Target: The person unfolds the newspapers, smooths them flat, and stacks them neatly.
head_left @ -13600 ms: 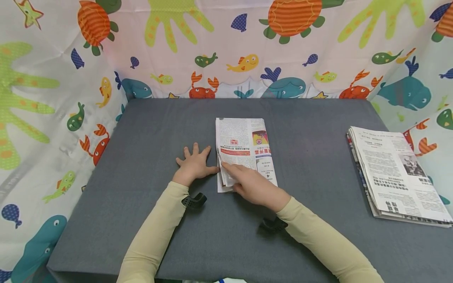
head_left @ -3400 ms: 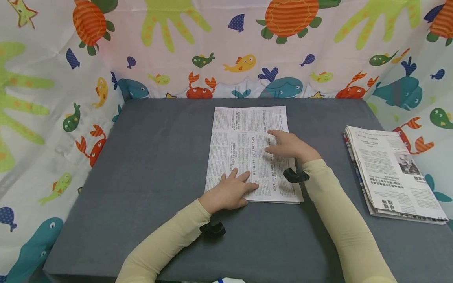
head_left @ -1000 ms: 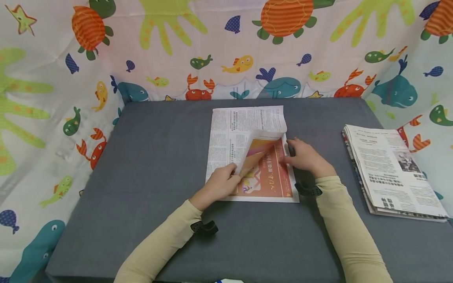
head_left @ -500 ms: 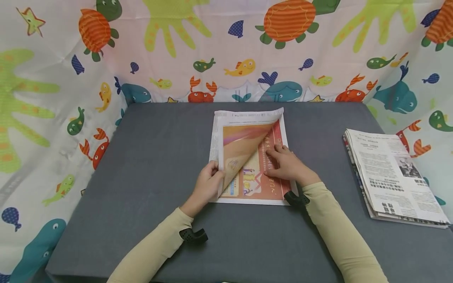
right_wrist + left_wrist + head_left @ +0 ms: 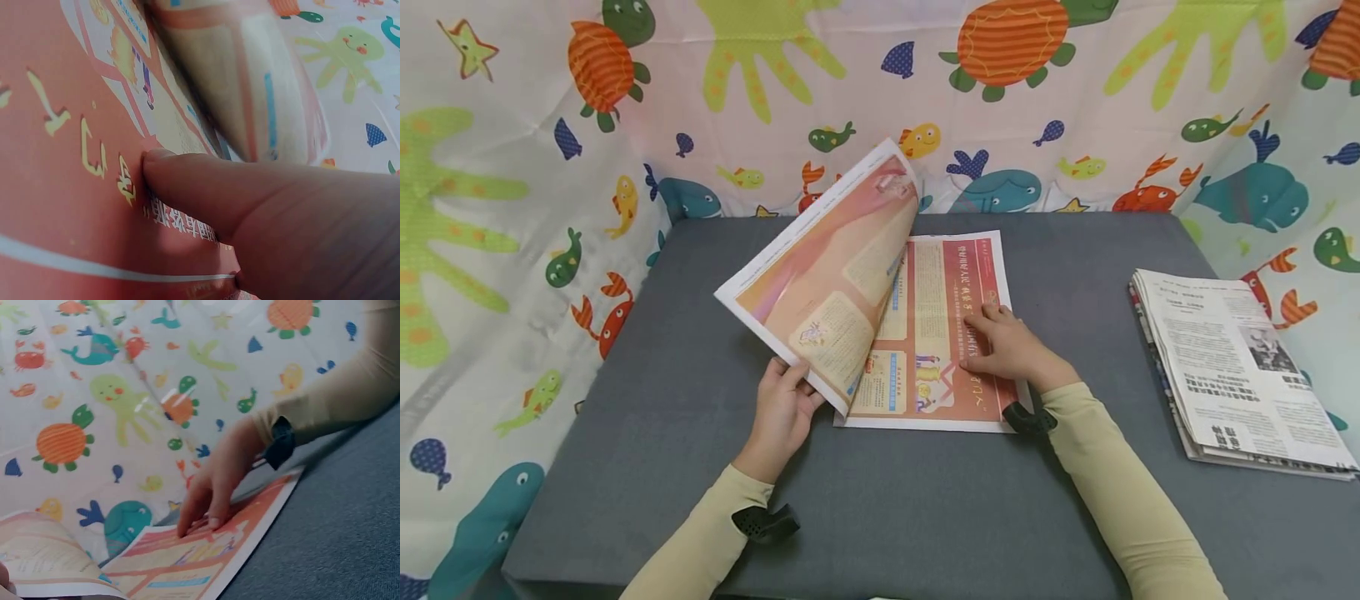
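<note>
Currently, the newspaper (image 5: 928,333) lies at twelve o'clock on the gray counter (image 5: 880,508), its lifted page (image 5: 831,267) pinched at seven o'clock by the left hand (image 5: 781,417), while the right hand (image 5: 1021,354) rests, fingers parted, on the newspaper's three o'clock side, folded newspapers (image 5: 1232,367) stacked farther that way.

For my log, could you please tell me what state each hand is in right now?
Left hand: holding the raised newspaper page.
Right hand: open, touching the page beneath.
</note>
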`<state>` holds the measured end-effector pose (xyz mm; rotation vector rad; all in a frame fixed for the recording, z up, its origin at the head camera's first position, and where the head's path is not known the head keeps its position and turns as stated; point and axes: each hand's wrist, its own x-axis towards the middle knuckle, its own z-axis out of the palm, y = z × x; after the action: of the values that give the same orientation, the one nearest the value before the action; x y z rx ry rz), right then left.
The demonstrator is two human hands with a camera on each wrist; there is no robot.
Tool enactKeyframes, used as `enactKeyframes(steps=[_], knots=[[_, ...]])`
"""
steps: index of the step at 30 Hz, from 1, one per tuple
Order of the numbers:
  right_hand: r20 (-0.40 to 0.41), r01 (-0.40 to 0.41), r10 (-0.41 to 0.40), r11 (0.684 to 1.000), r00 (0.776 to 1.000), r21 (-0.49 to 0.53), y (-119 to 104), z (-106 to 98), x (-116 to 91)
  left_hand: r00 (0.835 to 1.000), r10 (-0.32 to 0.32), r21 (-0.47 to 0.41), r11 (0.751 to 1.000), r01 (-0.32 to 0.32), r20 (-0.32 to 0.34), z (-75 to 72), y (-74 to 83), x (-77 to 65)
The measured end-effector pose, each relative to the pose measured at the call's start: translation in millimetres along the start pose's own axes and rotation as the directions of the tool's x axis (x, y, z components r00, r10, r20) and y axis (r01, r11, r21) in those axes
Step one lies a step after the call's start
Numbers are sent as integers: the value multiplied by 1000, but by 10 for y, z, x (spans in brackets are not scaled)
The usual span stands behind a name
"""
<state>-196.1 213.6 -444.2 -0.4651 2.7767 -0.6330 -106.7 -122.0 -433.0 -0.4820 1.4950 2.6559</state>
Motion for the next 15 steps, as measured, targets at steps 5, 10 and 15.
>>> enactKeyframes(steps=[5, 10, 15], knots=[[1, 1, -1, 1000, 1000, 2, 1, 1, -1, 996, 21, -95, 995, -30, -89, -170, 75, -3], [8, -6, 6, 1000, 1000, 6, 3, 4, 11, 987, 28, -138, 989, -51, -160, -325, 103, -28], [16, -14, 13, 1000, 1000, 13, 1, -2, 11, 981, 27, -187, 980, -63, -190, -432, 118, -80]])
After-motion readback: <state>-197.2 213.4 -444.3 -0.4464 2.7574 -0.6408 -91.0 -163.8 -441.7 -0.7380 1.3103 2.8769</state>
